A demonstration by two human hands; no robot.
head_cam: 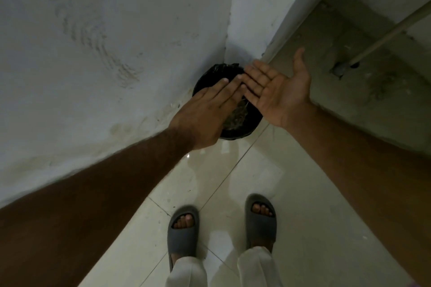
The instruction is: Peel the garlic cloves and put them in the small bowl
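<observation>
Hands over the bin is what I get from the head view: both arms reach out above a black-lined waste bin (235,131) that stands on the floor in the corner where two white walls (93,30) meet. My left hand (205,112) hangs palm down over the bin's near-left side, its fingers straight and pressed together, holding nothing. My right hand (278,91) is turned palm up over the bin's right rim, fingers straight and slightly spread, thumb pointing away, the palm bare. The fingertips of the two hands overlap above the bin's mouth; I cannot tell whether they actually touch. Between the hands, inside the bin, I can see a clump of pale, stringy scraps (236,113); whether it is garlic skin I cannot tell. No garlic cloves or small bowl appear anywhere in this view. Nearer me than the bin, two feet in grey slide sandals (183,230) stand on glossy pale floor tiles (233,170), with light trouser hems (186,272) at the bottom edge.
</observation>
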